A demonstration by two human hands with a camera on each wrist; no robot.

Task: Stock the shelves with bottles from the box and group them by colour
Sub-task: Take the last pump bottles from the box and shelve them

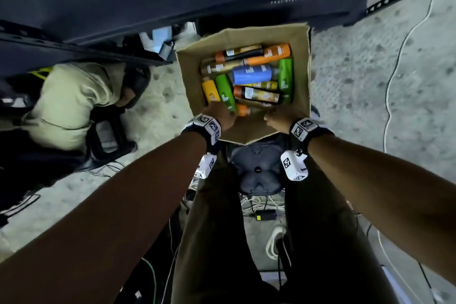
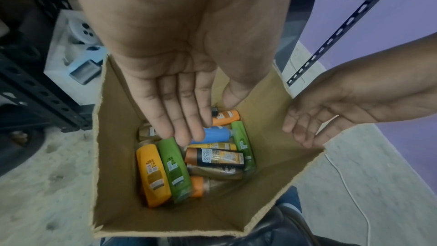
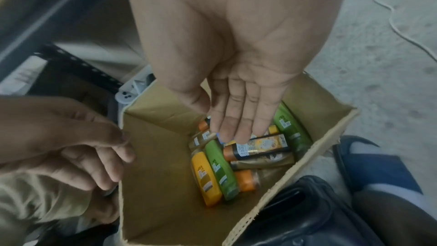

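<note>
Lower bottles point(image 2: 214, 172) buried, labels unreadable

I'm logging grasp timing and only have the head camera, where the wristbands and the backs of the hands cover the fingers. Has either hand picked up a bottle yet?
Observer: Not the left. In the left wrist view, the left hand has straight fingers held together. It holds nothing and its fingertips hang over the blue bottle inside the box.
Operator: And the right one?
Observer: It is empty as well. The right wrist view shows the right hand flat and open. Its fingertips are just above the black-labelled orange bottle, with no grip on it.
</note>
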